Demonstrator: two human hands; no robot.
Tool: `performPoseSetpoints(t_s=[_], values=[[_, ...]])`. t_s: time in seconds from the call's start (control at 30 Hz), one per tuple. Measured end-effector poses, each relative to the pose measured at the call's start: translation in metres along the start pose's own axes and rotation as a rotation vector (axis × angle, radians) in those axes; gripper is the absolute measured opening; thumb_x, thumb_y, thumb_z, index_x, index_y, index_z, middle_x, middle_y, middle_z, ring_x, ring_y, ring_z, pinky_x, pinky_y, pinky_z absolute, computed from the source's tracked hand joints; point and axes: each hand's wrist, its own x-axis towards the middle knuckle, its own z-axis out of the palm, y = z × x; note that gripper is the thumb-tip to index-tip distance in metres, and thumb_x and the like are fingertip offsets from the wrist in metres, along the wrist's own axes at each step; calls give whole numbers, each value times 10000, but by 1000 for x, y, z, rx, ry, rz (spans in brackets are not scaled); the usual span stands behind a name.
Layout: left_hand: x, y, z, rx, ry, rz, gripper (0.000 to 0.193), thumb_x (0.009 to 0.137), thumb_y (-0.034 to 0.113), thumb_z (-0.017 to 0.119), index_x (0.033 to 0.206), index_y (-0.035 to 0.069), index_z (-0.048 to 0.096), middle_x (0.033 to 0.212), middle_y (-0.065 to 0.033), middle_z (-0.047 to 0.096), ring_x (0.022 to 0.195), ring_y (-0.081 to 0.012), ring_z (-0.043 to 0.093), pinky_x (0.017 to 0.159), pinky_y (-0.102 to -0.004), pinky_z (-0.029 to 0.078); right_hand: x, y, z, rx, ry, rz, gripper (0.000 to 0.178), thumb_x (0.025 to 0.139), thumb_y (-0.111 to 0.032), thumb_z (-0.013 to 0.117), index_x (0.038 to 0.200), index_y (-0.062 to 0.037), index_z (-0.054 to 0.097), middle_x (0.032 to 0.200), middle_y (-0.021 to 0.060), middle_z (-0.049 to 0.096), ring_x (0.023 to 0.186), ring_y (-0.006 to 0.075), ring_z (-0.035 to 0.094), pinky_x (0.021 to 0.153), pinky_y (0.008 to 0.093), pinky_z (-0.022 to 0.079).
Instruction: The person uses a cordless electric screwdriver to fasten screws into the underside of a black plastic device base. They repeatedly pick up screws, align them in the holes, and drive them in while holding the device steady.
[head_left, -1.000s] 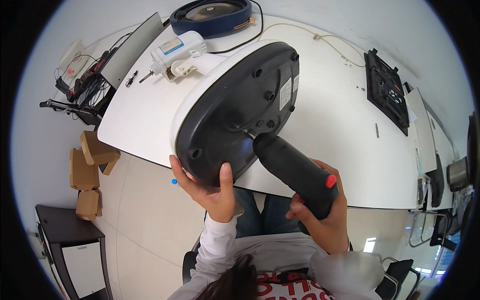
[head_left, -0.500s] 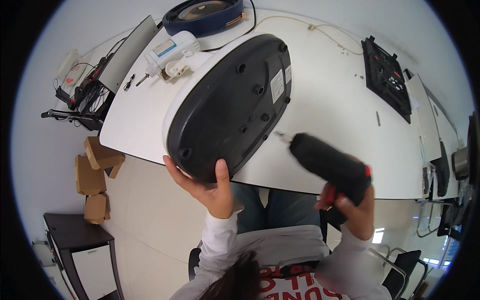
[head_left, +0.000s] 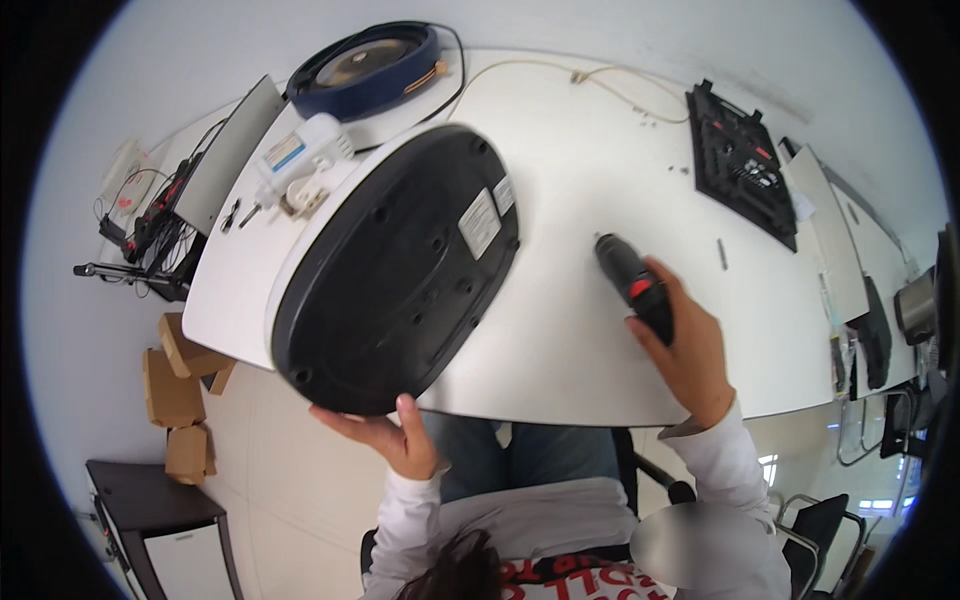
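An oval appliance housing (head_left: pixel 400 270) stands tilted on the white table (head_left: pixel 560 370), its black underside facing me. That underside carries round recessed feet or screw holes and white labels, and a white shell shows behind it. My left hand (head_left: pixel 390 437) supports its lower near end, fingers beneath and thumb against the edge. In my right hand (head_left: pixel 695 355) is a black cordless screwdriver (head_left: pixel 632 278) with a red part, low over the table right of the housing, its tip pointing away. Whether it touches the tabletop I cannot tell.
A white motor-like part (head_left: pixel 305 150) and a dark blue round unit (head_left: pixel 365 75) lie behind the housing. An open black tool case (head_left: pixel 740 165) sits at far right, near small screws and a loose bit (head_left: pixel 722 254). Cardboard boxes (head_left: pixel 172 390) stand on the left floor.
The screwdriver has swung away from the housing and down toward the table, turning to point forward. The housing appears lower and further left, partly because the view has shifted.
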Motion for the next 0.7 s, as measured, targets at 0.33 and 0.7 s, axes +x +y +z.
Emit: performPoseSetpoints(t_s=[0.33,0.7], values=[[-10,-34,-9,110,-18,126,932,823,73,546,1446,75,-148,1493,-228,29,1346,-354,213,1079,-446,247,62,58,17,-348,29,-323,582,808,-247,667,1326,-130,429,1056,92,519,957,245,506,738,340,464],[-4,-40,-4,220,69,252,989,784,320,578,1455,58,-99,1487,-204,24,1334,-376,221,1073,-462,265,250,206,21,28,341,104,299,855,-157,561,1139,-71,596,996,186,633,906,309,627,797,371,487]])
